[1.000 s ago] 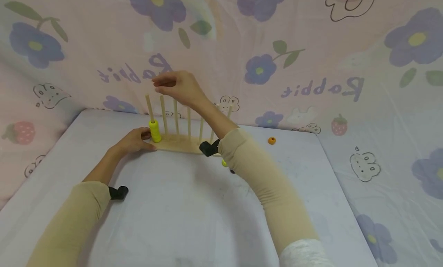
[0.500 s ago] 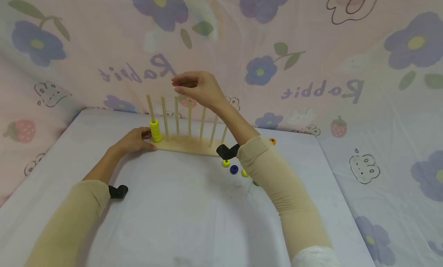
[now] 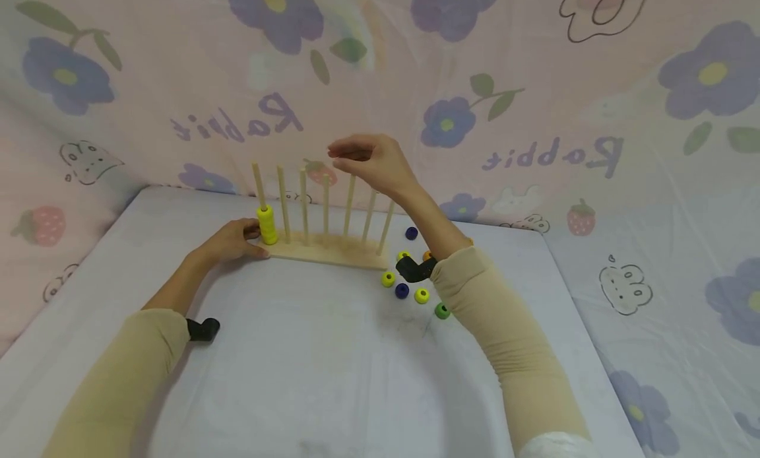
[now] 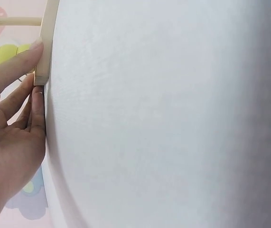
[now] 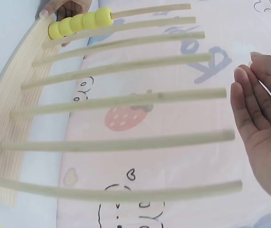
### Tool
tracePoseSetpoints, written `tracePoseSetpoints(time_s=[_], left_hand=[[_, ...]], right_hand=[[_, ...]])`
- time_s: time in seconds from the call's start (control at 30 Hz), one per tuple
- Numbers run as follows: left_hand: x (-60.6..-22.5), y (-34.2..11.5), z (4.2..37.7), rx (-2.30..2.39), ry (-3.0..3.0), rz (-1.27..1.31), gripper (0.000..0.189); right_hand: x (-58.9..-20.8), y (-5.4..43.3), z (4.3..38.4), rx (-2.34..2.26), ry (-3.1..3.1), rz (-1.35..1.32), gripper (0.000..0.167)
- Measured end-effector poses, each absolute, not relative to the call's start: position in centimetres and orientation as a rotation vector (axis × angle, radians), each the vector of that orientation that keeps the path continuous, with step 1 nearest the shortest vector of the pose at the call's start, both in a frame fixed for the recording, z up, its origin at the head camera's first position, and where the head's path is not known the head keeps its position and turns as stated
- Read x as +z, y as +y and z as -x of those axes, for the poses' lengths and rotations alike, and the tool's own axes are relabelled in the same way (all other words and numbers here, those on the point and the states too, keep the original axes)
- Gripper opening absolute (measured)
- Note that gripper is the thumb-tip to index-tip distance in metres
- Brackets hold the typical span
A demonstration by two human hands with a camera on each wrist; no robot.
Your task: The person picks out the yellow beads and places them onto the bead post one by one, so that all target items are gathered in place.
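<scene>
A wooden peg rack [image 3: 332,250] with several upright pegs stands on the table. Yellow beads [image 3: 267,225] are stacked on its leftmost peg. My left hand [image 3: 230,240] holds the rack's left end; in the left wrist view the thumb [image 4: 19,64] lies on the base and the other fingers are against its end. My right hand [image 3: 380,164] is raised over the right-hand pegs, its fingers loosely bent and nothing between them. In the right wrist view that hand [image 5: 263,114] is just beyond the peg tips, touching none of them.
Loose beads lie right of the rack: a green bead [image 3: 443,311], blue ones such as a blue bead [image 3: 402,291], several yellow ones such as a yellow bead [image 3: 422,295], and orange ones partly behind my right forearm. A patterned cloth [image 3: 534,101] hangs behind the table.
My right hand has moved rightward from above the left peg to above the right-hand pegs, uncovering more loose beads. The left hand stays at the rack's end.
</scene>
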State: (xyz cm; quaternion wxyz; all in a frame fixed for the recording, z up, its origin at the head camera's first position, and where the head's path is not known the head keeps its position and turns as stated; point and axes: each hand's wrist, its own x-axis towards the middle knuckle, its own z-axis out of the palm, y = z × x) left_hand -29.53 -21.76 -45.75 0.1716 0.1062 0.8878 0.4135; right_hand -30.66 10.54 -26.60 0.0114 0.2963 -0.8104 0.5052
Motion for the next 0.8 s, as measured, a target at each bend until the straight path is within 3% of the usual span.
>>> tracePoseSetpoints(time_s=[0.8], left_hand=[[-45.8, -21.8, 29.6, 1.219, 2.489, -0.305, 0.092]], right_hand=[[-29.1, 18.2, 29.9, 1.627, -2.496, -0.768, 0.027]])
